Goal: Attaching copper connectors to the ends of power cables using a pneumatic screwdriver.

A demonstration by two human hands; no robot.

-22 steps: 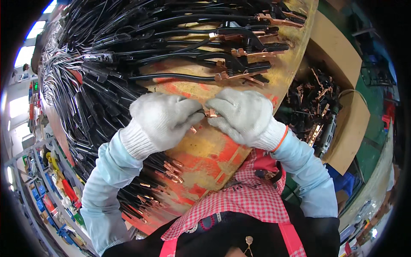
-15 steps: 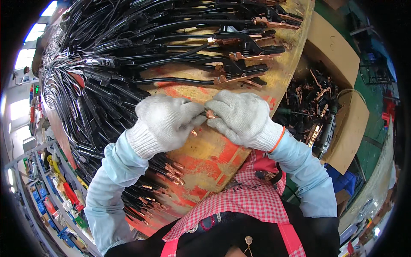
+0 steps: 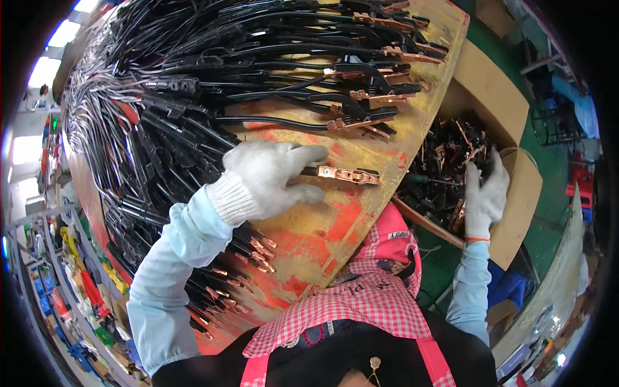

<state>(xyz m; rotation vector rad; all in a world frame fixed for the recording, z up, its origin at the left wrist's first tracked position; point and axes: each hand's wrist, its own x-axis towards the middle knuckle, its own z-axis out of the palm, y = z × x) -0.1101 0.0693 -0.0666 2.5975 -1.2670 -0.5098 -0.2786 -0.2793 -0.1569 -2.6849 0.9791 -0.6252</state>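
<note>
My left hand [image 3: 261, 177], in a white knitted glove, is over the painted board with its fingers spread above and below a cable end. From between those fingers a copper-coloured clamp piece [image 3: 348, 175] with a dark tip sticks out to the right, above or on the board; the cable behind it is hidden under the hand. My right hand [image 3: 485, 197], gloved alike, reaches into the cardboard box [image 3: 525, 200] at the right, thumb and fingers apart over a heap of black and copper clamp parts [image 3: 445, 155].
Black cables [image 3: 187, 84] fan out across the wooden board [image 3: 309, 238], several ending in black-handled copper clamps [image 3: 364, 121]. Bare copper ends [image 3: 261, 255] lie near the board's lower edge. Shelving [image 3: 71, 284] with coloured items stands at the left; green floor [image 3: 548, 222] shows at the right.
My right hand has left the copper piece beside my left hand and moved right, into the box. My left hand's fingers have spread, and the clamp piece now shows beyond them.
</note>
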